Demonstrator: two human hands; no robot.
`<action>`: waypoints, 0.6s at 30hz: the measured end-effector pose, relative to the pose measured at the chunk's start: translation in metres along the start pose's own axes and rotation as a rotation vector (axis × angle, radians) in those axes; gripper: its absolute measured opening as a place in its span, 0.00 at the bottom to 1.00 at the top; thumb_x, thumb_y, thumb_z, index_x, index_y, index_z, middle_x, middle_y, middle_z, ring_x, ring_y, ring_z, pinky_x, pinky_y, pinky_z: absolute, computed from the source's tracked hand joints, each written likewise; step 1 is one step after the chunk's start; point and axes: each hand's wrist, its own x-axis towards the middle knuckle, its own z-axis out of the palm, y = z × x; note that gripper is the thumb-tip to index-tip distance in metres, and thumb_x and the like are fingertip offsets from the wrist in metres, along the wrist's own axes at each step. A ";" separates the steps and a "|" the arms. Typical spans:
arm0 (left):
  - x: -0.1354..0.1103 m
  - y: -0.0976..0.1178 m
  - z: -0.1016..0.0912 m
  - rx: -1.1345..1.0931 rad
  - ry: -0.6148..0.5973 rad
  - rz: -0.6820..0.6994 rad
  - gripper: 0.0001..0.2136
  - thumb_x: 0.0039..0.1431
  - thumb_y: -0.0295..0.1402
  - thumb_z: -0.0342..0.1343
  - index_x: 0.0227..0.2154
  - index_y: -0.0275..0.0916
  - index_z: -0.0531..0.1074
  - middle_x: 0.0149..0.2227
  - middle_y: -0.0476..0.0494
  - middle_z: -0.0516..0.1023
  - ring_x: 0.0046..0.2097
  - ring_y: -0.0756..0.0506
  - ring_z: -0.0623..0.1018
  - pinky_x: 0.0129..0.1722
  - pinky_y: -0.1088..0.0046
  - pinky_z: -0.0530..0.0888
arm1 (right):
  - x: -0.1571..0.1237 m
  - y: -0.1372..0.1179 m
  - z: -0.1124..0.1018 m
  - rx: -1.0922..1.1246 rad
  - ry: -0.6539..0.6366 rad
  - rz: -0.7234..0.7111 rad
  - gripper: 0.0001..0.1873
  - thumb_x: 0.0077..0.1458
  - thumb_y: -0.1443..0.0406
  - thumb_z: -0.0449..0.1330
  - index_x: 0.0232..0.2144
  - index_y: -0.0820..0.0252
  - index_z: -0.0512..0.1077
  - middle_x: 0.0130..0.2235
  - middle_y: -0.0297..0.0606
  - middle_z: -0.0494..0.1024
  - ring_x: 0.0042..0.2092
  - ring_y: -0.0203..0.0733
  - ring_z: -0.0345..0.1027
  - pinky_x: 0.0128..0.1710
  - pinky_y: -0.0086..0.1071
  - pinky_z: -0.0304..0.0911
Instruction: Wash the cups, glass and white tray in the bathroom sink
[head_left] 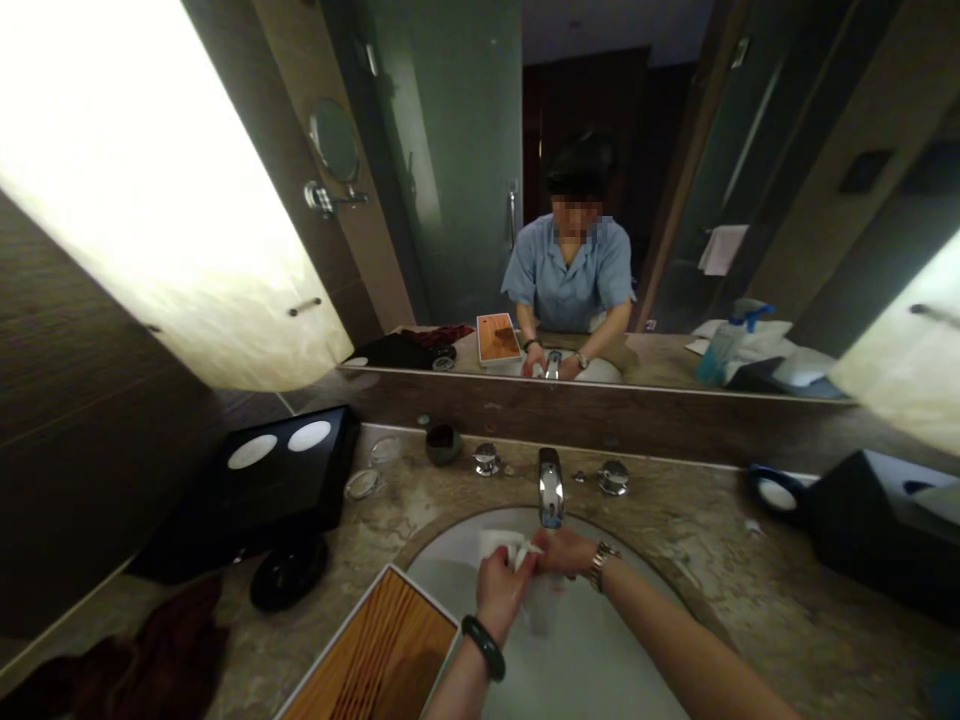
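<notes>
Over the sink (450, 570), under the tap (550, 490): left hand (501, 590) and right hand (564, 552) both closed on a white cloth (510, 547), probably wet. On the worktop (720, 545): wooden tray (375, 655) left, black box (270, 480) beyond.

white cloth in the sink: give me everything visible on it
The white cloth is a small, crumpled, thin-looking piece, bunched up and held over the sink basin just below the chrome faucet. The left hand and right hand both grip it, hiding much of it. Wetness cannot be told.
</notes>
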 end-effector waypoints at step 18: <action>-0.030 0.022 0.012 -0.405 -0.118 -0.232 0.36 0.22 0.58 0.71 0.26 0.29 0.73 0.24 0.42 0.75 0.27 0.49 0.71 0.29 0.74 0.66 | 0.008 0.062 0.029 0.213 0.745 0.009 0.41 0.61 0.41 0.34 0.24 0.65 0.72 0.28 0.56 0.74 0.34 0.55 0.72 0.42 0.49 0.65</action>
